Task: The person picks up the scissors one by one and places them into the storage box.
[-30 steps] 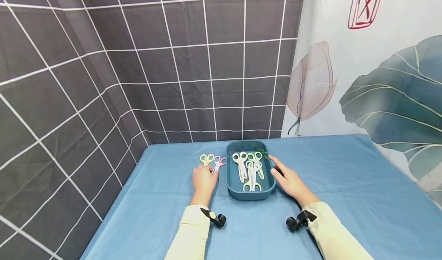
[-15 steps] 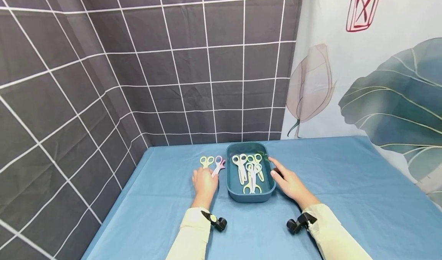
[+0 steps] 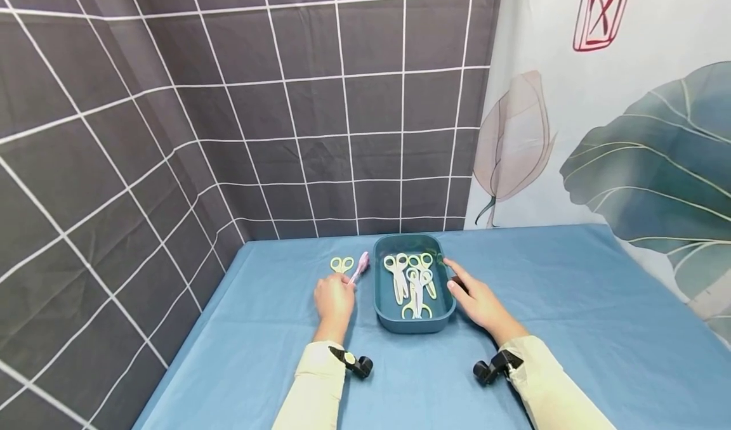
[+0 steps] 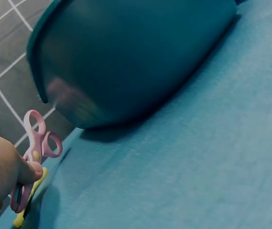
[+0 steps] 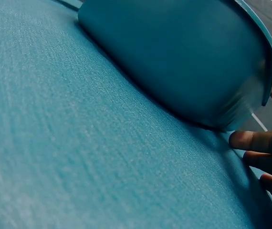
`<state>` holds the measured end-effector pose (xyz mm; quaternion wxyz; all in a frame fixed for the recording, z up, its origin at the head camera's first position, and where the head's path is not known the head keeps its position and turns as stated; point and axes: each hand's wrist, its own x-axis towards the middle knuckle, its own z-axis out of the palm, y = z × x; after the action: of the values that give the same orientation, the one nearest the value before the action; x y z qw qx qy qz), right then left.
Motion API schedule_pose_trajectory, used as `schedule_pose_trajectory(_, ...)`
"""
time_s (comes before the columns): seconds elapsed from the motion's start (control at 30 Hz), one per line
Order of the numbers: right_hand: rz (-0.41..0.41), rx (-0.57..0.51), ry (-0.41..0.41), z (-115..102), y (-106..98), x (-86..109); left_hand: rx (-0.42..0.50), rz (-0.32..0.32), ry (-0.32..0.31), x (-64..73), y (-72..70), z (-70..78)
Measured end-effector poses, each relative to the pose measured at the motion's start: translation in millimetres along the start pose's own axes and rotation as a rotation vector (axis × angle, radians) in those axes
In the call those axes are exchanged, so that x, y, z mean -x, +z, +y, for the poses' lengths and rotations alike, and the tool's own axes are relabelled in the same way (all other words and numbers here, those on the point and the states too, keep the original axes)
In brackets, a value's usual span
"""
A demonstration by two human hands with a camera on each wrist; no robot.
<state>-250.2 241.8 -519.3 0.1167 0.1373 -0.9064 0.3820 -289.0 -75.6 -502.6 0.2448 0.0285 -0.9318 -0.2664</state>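
Note:
A teal tray (image 3: 384,316) stands on the blue tablecloth with several pale scissors (image 3: 412,279) inside. My left hand (image 3: 334,298) is left of the tray and pinches pink scissors (image 3: 361,266) by the blades, lifting them handles-up off the cloth; the left wrist view shows the pink scissors (image 4: 33,155) between my fingertips. Yellow scissors (image 3: 341,264) lie flat on the cloth just beyond that hand. My right hand (image 3: 476,297) rests against the tray's right side, index finger along the rim and the other fingers (image 5: 253,141) curled by the tray wall (image 5: 183,62).
A dark tiled backdrop (image 3: 257,113) closes the left and back sides of the table. A leaf-print curtain (image 3: 617,113) hangs at the right. Blue cloth (image 3: 571,303) stretches out to the right of the tray and towards me.
The pink scissors lay flat beside the yellow ones; now my left hand has pinched them and tipped them up off the cloth. My right hand has stayed at the tray.

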Motion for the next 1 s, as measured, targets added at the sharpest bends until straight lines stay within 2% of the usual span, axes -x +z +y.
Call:
schedule_pose_trajectory(0.23, 0.014, -0.002, -0.005, 2, 0, 1.2, 0.091, 0.066, -0.019, -2.2, -1.7, -3.4)
schedule_pose_trajectory(0.4, 0.011, -0.002, -0.004, 3, 1, 2.9, 0.195, 0.049, -0.082, -6.0, -3.4, -2.9)
schedule_pose_trajectory(0.57, 0.019, -0.016, -0.012, 2, 2, 0.8, 0.331, 0.050, -0.134, -11.2, -15.9, 6.2)
schedule_pose_trajectory(0.73, 0.020, -0.010, -0.021, 2, 2, 1.6, 0.379, 0.049, -0.134, -13.4, -29.3, 19.3)
schedule_pose_trajectory(1.0, 0.024, -0.003, -0.025, -1, 1, 1.7, 0.490, 0.031, -0.076, -10.8, -44.3, 43.0)
